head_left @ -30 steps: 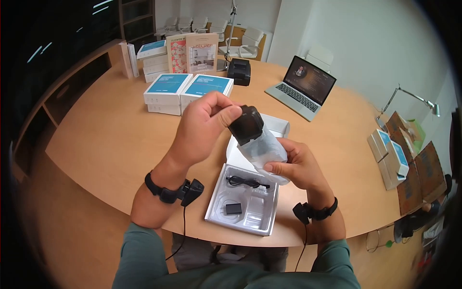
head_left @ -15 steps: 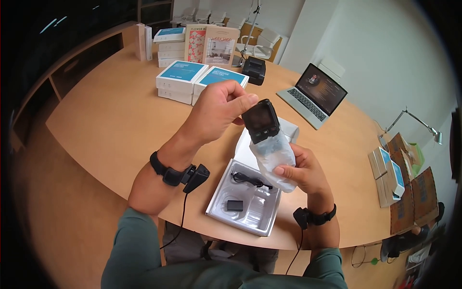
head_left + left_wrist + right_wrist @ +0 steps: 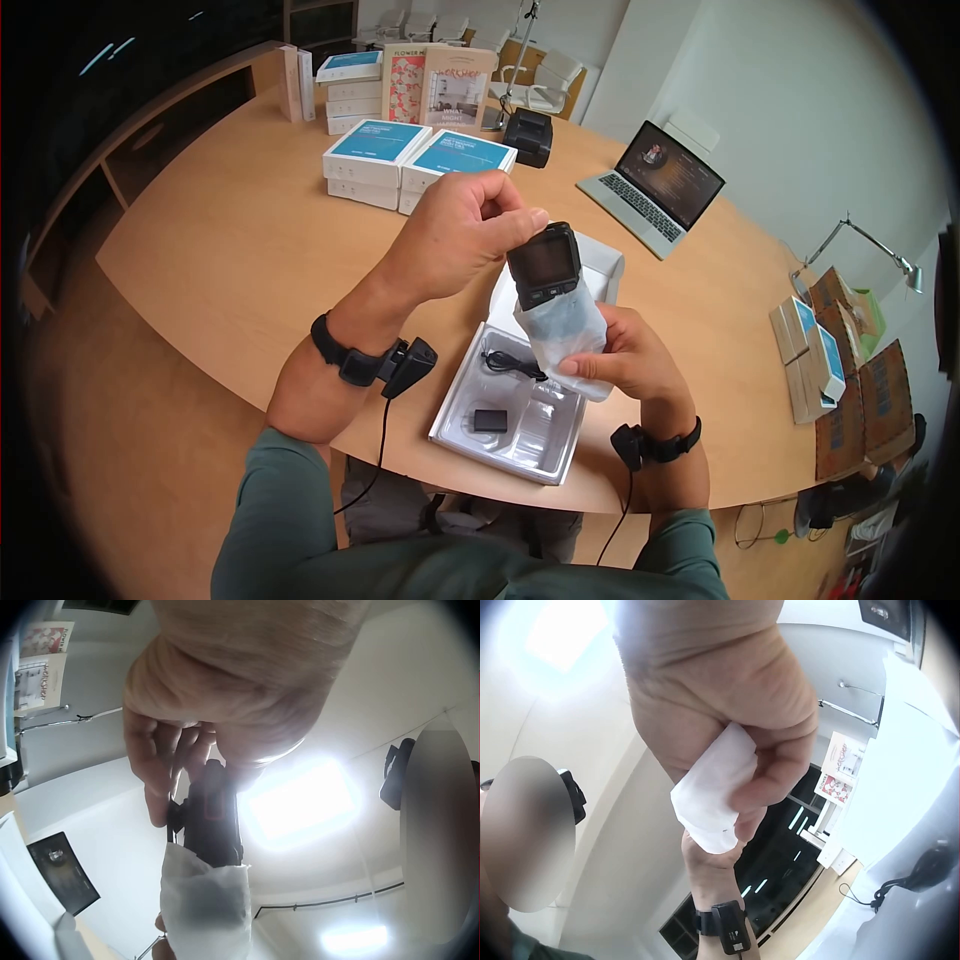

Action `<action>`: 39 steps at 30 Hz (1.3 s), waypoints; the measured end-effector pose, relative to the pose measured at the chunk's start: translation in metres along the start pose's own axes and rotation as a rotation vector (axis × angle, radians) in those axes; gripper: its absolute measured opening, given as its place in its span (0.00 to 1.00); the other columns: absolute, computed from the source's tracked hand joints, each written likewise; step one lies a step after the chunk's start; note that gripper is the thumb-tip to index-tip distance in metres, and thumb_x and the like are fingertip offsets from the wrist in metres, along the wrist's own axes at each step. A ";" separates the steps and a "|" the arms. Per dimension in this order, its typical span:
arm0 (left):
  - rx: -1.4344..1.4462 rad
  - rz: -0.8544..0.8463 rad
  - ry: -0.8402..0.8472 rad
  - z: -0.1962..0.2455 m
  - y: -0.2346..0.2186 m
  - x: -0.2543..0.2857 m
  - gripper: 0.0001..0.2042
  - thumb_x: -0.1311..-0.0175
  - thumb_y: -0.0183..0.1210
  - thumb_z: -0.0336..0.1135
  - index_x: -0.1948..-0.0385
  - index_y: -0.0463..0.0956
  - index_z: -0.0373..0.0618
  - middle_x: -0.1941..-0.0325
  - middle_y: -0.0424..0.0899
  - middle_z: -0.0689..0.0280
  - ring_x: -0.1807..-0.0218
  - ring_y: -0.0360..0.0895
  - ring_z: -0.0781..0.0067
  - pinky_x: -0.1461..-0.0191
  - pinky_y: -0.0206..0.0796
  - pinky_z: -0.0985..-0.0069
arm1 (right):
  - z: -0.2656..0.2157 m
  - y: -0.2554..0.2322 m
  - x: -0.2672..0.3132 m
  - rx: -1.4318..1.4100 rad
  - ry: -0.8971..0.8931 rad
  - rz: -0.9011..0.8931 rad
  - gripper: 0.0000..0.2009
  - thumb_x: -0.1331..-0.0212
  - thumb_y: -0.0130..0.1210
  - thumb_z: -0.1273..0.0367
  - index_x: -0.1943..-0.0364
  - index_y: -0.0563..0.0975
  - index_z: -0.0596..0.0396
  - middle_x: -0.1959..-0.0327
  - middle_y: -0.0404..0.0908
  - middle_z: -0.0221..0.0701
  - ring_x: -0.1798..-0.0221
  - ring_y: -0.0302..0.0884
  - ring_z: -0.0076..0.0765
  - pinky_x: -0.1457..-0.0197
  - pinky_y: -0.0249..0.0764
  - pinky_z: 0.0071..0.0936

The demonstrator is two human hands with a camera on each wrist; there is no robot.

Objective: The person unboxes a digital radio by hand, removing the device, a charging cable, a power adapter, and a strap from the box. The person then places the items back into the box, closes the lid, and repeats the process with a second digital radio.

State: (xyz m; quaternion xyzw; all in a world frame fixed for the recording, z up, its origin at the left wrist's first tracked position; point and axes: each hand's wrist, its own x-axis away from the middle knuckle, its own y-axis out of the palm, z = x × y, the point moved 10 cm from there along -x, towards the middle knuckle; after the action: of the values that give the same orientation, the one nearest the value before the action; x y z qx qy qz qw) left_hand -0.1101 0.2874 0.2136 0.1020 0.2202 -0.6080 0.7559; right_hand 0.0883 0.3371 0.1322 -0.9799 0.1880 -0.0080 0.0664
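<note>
My left hand [image 3: 455, 235] pinches the top corner of a black device with a small screen [image 3: 545, 262] and buttons below it. The lower part of that device sits inside a thin white pouch [image 3: 563, 335], hidden from view. Around the pouch, my right hand [image 3: 640, 355] curls its fingers, thumb on the front. The left wrist view shows the black device [image 3: 214, 817] side-on, rising from the pouch mouth. Below both hands lies an opened white box [image 3: 505, 450] with a clear plastic tray, holding a coiled black cable [image 3: 512, 364] and a black power adapter [image 3: 490, 421].
White boxes with blue lids [image 3: 375, 142] are stacked at the back left, near upright books [image 3: 455, 88]. A laptop [image 3: 655, 185] stands open behind the hands. More boxes [image 3: 805, 350] and brown cardboard [image 3: 885, 400] sit at the right edge, beside a desk lamp [image 3: 880, 250].
The black device has turned so its screen and buttons face the head camera, and more of it shows above the pouch. Both hands keep their hold. The head view has shifted slightly.
</note>
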 end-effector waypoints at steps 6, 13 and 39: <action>-0.010 -0.001 0.020 0.000 0.002 0.001 0.12 0.23 0.71 0.39 0.64 0.80 0.44 0.69 0.83 0.75 0.67 0.75 0.89 0.65 0.67 0.83 | 0.002 0.004 0.000 0.076 0.032 -0.016 0.27 0.33 0.76 0.69 0.30 0.81 0.57 0.41 0.90 0.26 0.40 0.83 0.22 0.32 0.78 0.28; -0.041 -0.008 0.021 0.002 0.007 0.003 0.11 0.23 0.71 0.38 0.64 0.80 0.43 0.68 0.82 0.76 0.67 0.74 0.90 0.64 0.66 0.84 | 0.003 0.005 -0.002 0.057 -0.002 -0.024 0.29 0.35 0.79 0.67 0.31 0.82 0.57 0.41 0.90 0.27 0.39 0.83 0.24 0.30 0.78 0.30; 0.025 0.000 0.006 -0.004 0.004 -0.001 0.11 0.21 0.68 0.38 0.63 0.81 0.42 0.67 0.85 0.73 0.66 0.78 0.86 0.62 0.72 0.82 | 0.012 0.004 -0.008 -0.037 -0.007 -0.015 0.26 0.34 0.78 0.67 0.34 0.84 0.57 0.44 0.91 0.28 0.42 0.85 0.24 0.33 0.79 0.30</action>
State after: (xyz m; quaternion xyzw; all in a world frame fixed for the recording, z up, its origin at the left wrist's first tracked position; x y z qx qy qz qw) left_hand -0.1077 0.2911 0.2101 0.1134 0.2146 -0.6104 0.7540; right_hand 0.0801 0.3377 0.1200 -0.9823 0.1806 -0.0016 0.0490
